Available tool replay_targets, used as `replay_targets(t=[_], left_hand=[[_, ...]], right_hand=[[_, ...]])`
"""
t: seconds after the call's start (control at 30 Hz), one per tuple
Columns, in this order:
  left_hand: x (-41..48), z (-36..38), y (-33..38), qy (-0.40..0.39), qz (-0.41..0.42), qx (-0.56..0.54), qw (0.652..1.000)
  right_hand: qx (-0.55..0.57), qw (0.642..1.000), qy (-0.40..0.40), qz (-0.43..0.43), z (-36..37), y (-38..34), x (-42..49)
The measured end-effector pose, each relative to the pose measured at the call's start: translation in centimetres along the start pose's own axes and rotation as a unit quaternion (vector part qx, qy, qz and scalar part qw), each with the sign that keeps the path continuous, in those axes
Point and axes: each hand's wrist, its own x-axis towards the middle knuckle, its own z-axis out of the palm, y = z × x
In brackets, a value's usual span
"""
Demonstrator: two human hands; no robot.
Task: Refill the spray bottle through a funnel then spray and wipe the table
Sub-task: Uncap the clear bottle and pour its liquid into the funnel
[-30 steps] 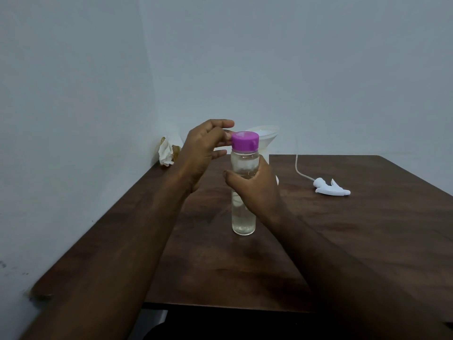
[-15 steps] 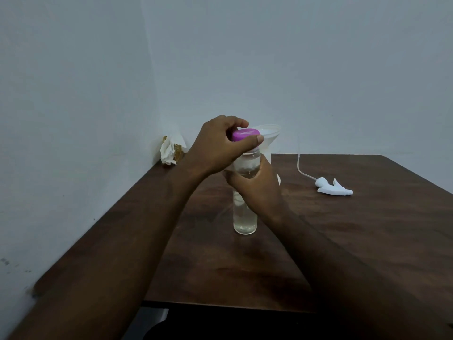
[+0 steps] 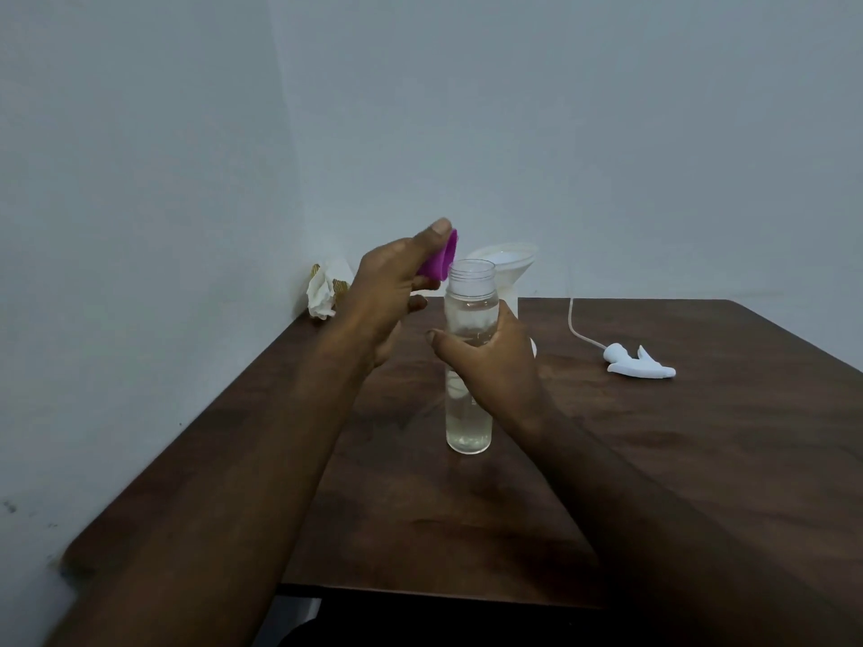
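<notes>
The left hand (image 3: 387, 291) pinches the purple cap (image 3: 441, 256) in thumb and fingers, just beside the open neck of the clear bottle (image 3: 469, 427); the thumb hides much of the cap. The right hand (image 3: 495, 361) grips the bottle, upright on the desk (image 3: 654, 459). Behind it the white funnel (image 3: 506, 268) shows mostly its rim; its base is covered. The spray head (image 3: 640, 366) lies well apart.

Dark wood tabletop (image 3: 654, 483). Upright near centre: clear bottle (image 3: 468, 413), uncapped, liquid inside; just behind it, white funnel (image 3: 509, 261) atop a mostly hidden white container. Lying at right: white spray head (image 3: 640, 366) with tube; crumpled tissue (image 3: 322, 296) at far-left corner.
</notes>
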Motion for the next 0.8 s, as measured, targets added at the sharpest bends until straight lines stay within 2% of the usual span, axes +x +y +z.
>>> replay_targets(t=[0.07,0.13,0.2,0.27,0.33,0.4,0.47,0.57,0.8], left_hand=[[0.0,-0.3,-0.6,0.013,-0.001,-0.110,0.994],[0.3,-0.8,-1.3,0.015,0.000,-0.229,0.973],[0.7,-1.7,-2.7,0.000,-0.002,-0.296,0.955],[1.0,-2.8,-4.6,-0.021,-0.016,-0.314,0.949],[1.0,-3.7,-6.8,-0.022,-0.041,-0.257,0.965],[0.8,-4.4,-9.0,0.006,-0.066,-0.118,0.991],[0.5,-4.9,-10.9,0.030,-0.085,0.018,0.996],[0.9,-5.8,-12.7,0.029,-0.086,0.171,0.981],[1.5,-6.8,-14.1,-0.030,-0.079,0.335,0.938]], right_hand=[[0.001,1.000,0.001,0.003,0.0,0.0,0.0],[0.010,1.000,-0.002,0.001,0.0,0.1,-0.1],[0.012,1.000,-0.006,-0.005,0.0,0.1,-0.2],[0.011,1.000,-0.008,-0.007,-0.2,0.2,-0.3],[-0.006,1.000,-0.006,-0.012,-0.4,0.5,-0.4],[-0.038,0.999,-0.002,-0.016,-0.5,0.7,-0.3],[-0.033,0.999,-0.012,-0.011,-0.5,0.7,-0.4],[-0.016,1.000,-0.020,-0.014,-0.6,0.8,-0.5],[-0.019,1.000,-0.016,-0.016,-0.5,1.0,-0.6]])
